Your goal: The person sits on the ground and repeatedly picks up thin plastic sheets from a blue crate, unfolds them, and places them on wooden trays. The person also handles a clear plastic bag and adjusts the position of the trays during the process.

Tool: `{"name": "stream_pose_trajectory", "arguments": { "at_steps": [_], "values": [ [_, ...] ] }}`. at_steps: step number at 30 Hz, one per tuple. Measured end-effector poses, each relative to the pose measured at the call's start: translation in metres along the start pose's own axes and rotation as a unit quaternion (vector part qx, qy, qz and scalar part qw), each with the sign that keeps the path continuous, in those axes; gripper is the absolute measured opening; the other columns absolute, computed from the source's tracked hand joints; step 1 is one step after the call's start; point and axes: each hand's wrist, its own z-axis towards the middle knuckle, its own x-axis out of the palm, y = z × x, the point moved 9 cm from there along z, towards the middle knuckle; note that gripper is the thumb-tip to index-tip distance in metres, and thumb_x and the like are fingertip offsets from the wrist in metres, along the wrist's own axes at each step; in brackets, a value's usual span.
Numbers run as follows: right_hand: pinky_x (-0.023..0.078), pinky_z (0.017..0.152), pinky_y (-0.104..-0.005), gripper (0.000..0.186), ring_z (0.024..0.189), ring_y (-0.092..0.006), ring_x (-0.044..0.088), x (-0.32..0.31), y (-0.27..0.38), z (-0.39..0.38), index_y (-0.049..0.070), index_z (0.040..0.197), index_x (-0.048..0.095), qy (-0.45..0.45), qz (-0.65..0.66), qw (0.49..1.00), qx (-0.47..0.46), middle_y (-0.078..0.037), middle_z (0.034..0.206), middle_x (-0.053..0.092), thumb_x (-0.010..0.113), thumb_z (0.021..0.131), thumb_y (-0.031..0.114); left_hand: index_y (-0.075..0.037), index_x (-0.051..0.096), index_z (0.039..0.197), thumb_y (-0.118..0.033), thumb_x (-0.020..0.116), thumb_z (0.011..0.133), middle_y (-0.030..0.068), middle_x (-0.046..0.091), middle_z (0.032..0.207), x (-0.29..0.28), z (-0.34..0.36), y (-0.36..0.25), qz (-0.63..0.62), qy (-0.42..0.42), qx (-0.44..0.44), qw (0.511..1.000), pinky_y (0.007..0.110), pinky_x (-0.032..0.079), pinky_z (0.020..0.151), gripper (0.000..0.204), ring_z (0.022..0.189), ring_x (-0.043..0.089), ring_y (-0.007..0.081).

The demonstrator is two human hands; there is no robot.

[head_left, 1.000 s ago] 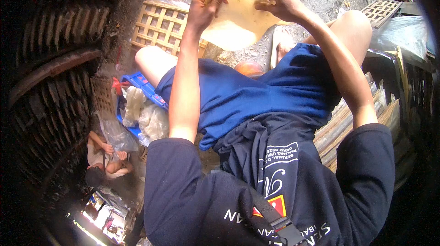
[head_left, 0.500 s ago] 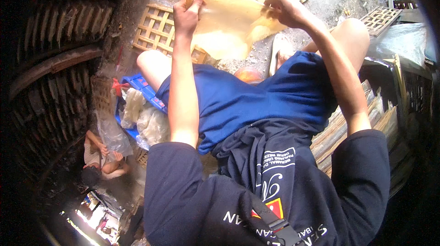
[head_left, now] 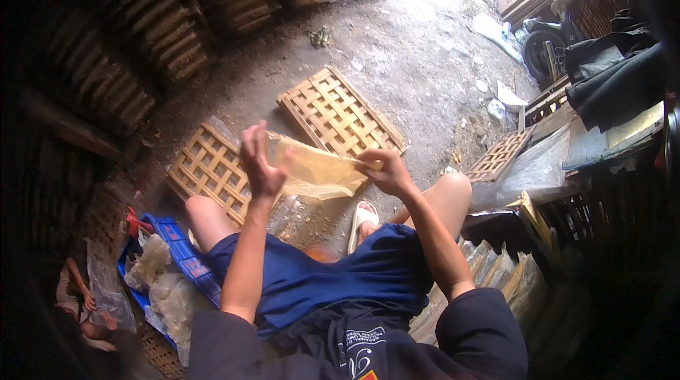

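My left hand is raised with its fingers spread and slightly blurred, beside the left end of a thin, translucent yellowish sheet. My right hand pinches the sheet's right end. The sheet hangs crumpled between my hands, above my lap and bent knees. Behind it on the floor lie two woven slatted wooden panels, one at the left and one farther back.
A blue plastic crate with pale crumpled material stands at my left. A co-worker's arms show at far left. Stacked long sheets, clear plastic and a lattice panel are at my right. Corrugated walls curve around the left.
The view has tilted up, showing more floor. My left hand has released its grip on the sheet and opened; my right hand still pinches it. The sheet now hangs more crumpled.
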Motion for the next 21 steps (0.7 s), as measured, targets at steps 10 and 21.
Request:
{"name": "stream_pose_trajectory", "arguments": {
  "at_steps": [10, 21],
  "values": [
    [0.053, 0.073, -0.0304, 0.014, 0.080, -0.0164, 0.069, 0.037, 0.013, 0.007, 0.004, 0.092, 0.072, 0.045, 0.014, 0.999, -0.010, -0.010, 0.085, 0.072, 0.075, 0.080, 0.010, -0.006, 0.063, 0.103, -0.023, 0.068, 0.087, 0.0133, 0.068, 0.097, 0.056, -0.057, -0.065, -0.123, 0.219, 0.123, 0.960, 0.043, 0.042, 0.092, 0.024, 0.097, 0.062, 0.0321],
    [0.053, 0.065, -0.0307, 0.018, 0.072, -0.0155, 0.068, 0.048, 0.017, 0.002, 0.006, 0.091, 0.072, -0.022, -0.018, 0.995, -0.091, -0.011, 0.078, 0.071, 0.079, 0.076, 0.011, 0.000, 0.060, 0.089, -0.003, 0.059, 0.084, 0.0213, 0.059, 0.081, 0.062, -0.059, -0.044, -0.235, 0.240, 0.097, 0.937, 0.038, 0.047, 0.066, 0.005, 0.077, 0.060, 0.0387]
  ]
}}
